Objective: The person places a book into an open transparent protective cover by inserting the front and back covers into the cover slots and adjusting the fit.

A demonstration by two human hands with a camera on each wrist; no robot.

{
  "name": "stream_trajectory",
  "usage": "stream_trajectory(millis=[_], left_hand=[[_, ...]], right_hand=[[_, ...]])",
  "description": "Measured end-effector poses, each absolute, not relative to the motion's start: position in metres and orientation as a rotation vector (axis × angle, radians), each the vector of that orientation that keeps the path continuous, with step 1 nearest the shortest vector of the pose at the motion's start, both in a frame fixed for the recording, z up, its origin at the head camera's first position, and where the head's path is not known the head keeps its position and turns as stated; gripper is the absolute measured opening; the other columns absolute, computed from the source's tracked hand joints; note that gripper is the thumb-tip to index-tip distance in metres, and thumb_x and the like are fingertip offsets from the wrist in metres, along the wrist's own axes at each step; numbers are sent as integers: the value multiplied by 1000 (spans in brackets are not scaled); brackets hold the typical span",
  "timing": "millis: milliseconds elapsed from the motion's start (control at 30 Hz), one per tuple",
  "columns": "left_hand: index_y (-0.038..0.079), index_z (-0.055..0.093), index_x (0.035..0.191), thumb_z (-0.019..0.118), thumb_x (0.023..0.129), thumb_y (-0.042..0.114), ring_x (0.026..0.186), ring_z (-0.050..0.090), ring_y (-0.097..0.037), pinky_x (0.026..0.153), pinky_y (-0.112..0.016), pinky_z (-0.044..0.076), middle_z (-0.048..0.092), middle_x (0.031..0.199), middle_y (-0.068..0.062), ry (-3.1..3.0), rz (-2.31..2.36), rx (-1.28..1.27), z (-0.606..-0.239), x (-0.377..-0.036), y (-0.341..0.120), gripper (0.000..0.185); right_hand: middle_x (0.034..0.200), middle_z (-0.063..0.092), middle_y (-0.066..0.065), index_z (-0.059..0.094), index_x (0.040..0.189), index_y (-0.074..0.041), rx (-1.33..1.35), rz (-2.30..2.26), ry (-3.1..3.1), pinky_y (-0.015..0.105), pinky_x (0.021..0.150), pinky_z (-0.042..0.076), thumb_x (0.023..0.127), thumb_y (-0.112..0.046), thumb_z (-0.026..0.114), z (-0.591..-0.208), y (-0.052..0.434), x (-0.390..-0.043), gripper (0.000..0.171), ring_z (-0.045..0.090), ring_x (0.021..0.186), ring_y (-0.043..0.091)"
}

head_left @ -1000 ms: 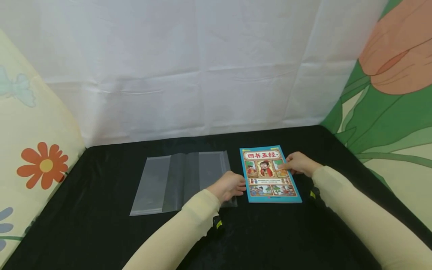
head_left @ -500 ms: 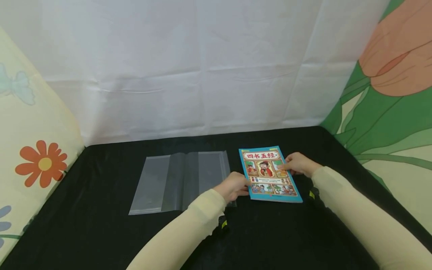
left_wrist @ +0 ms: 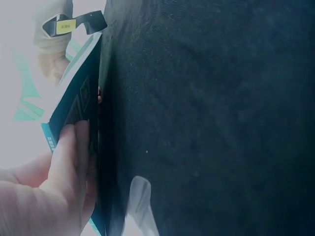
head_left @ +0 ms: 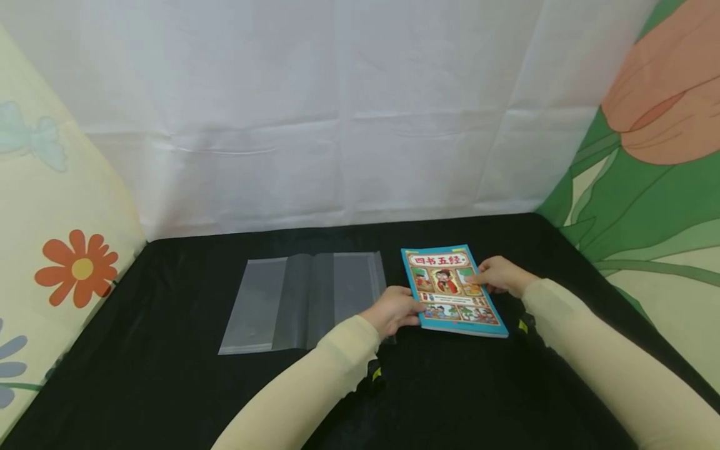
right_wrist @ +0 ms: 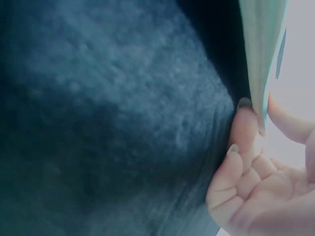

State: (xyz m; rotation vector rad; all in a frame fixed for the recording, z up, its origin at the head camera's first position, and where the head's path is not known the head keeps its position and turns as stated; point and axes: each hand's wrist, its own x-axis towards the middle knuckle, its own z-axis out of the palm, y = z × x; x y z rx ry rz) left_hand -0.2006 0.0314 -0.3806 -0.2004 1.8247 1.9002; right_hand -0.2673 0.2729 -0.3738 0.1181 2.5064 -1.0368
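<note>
L hand [head_left: 397, 309] now grips book [head_left: 453, 291] edge, lifted w/ R hand [head_left: 498, 274].

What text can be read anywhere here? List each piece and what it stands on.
"四书五经": red title banner at the top of the book cover.
Smaller print on the cover below the title: too small to read.
Yellow tag on the right wrist strap, in the left wrist view: print blurred, unreadable.
Clear plastic cover: no text visible.

Teal picture book [head_left: 452, 290], black cloth [head_left: 169, 375]
</note>
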Motion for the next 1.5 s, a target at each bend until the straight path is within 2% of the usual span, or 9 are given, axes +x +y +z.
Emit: stream_trajectory(millis=[233,400,533,1067,1500], left_hand=[[-7,61,118,60,93,-5,87,70,-25,74,-32,56,70,93,-15,1846,1878,-171,-379,-201,26,25],[-8,59,121,60,93,-3,88,69,-24,76,-33,56,70,95,-14,1855,1858,-148,-378,-201,19,28],[-9,56,124,59,94,-3,90,69,-25,77,-34,56,69,97,-15,1851,1858,-126,-377,-198,10,30],[-8,54,128,59,95,0,89,69,-24,76,-35,56,68,100,-15,1871,1876,-86,-370,-183,-25,34],[-9,51,131,57,96,-1,94,69,-27,78,-38,56,68,104,-17,1851,1905,-84,-372,-175,-43,37]], right_hand=[[79,58,6,54,86,-1,125,-1047,2501,31,63,45,98,-18,59,-370,269,-260,21,55,69,18],[85,64,10,51,104,10,142,-1164,2412,35,67,54,101,-17,54,-367,263,-252,28,63,70,17],[85,65,11,45,113,15,158,-1256,2352,36,66,57,102,-17,51,-366,256,-247,34,66,68,17],[87,64,12,43,117,15,101,-1372,2321,36,65,57,102,-16,51,-359,227,-237,35,67,68,16],[90,63,14,43,118,14,103,-1399,2312,37,65,58,102,-14,51,-356,206,-235,33,67,68,17]])
